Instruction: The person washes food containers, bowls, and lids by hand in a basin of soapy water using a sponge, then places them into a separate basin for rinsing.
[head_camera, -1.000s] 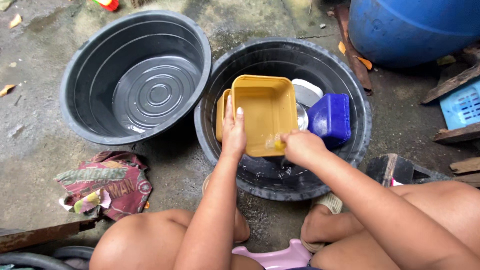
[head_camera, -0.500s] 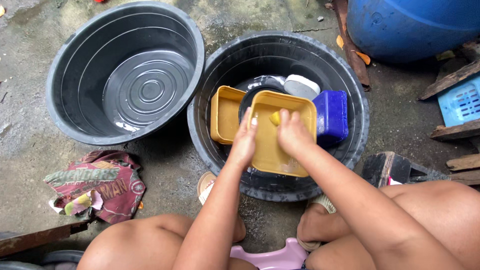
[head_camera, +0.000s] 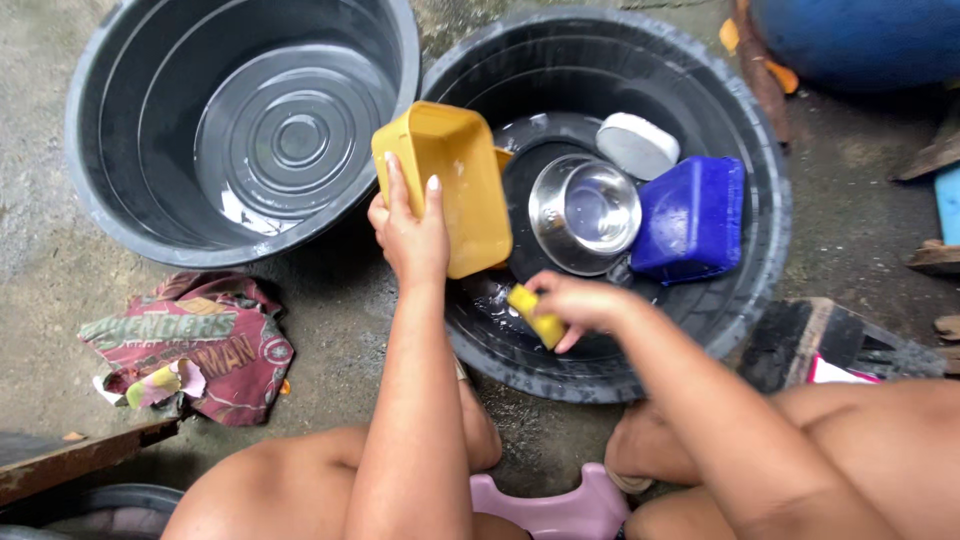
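Left hand (head_camera: 408, 232) is clamped on the near edge of a yellow tub (head_camera: 446, 183), which is tipped up between the two basins, over the right basin's (head_camera: 760, 270) left rim. Right hand (head_camera: 578, 303) is pinched on a yellow sponge (head_camera: 536, 315) low inside that basin.

Only the head view is given. The tub looks light and stiff, probably slick with wet soap, so it's best gripped by the rim, thumb inside, fingers behind. The sponge is soft and squashy, easily held anywhere.

Counted: two dark basins, the left basin (head_camera: 100, 200) holding a little water; one steel bowl (head_camera: 585, 212), one blue tub (head_camera: 690, 217), one grey lid (head_camera: 637, 146), one sponge. A second yellow piece is barely seen behind the tub.
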